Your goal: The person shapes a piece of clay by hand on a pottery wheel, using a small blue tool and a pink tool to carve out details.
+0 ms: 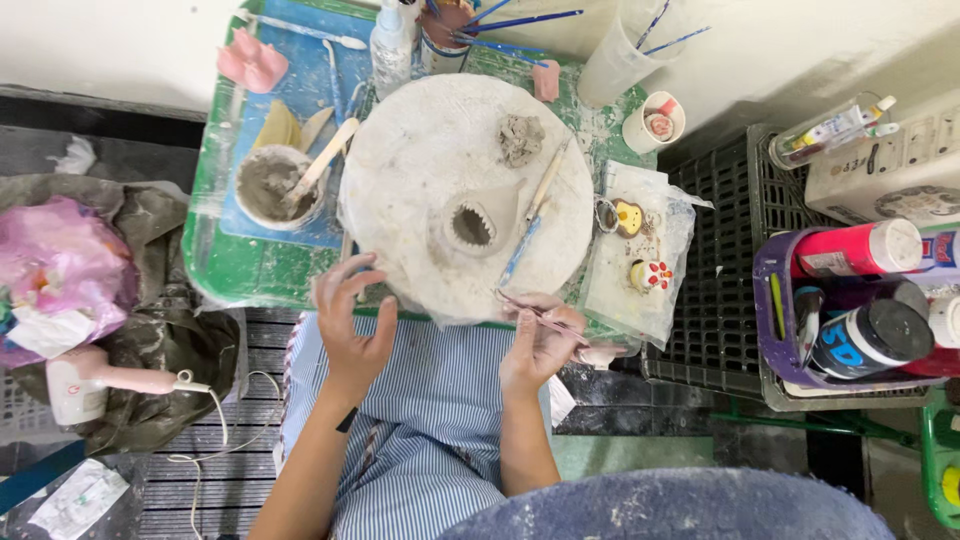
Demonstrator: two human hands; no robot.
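A round, clay-smeared turntable (pixel 420 140) sits on a green tray (pixel 232 268). On it stands a small grey clay pot (pixel 473 227) with a jagged opening, a lump of clay (pixel 520 138) and a blue-handled tool (pixel 533 215). My left hand (pixel 352 322) rests on the wheel's near left edge, fingers spread and empty. My right hand (pixel 538 340) is at the near right edge, closed on a thin wooden tool (pixel 545 317) that points left across the rim.
A bowl of slip with a wooden stick (pixel 270 185) stands left of the wheel. Brushes in cups (pixel 450 30) are at the back. Small painted figures lie on plastic (pixel 640 250) at right. Paint bottles fill a purple basket (pixel 860 300). A hair dryer (pixel 90 385) lies at left.
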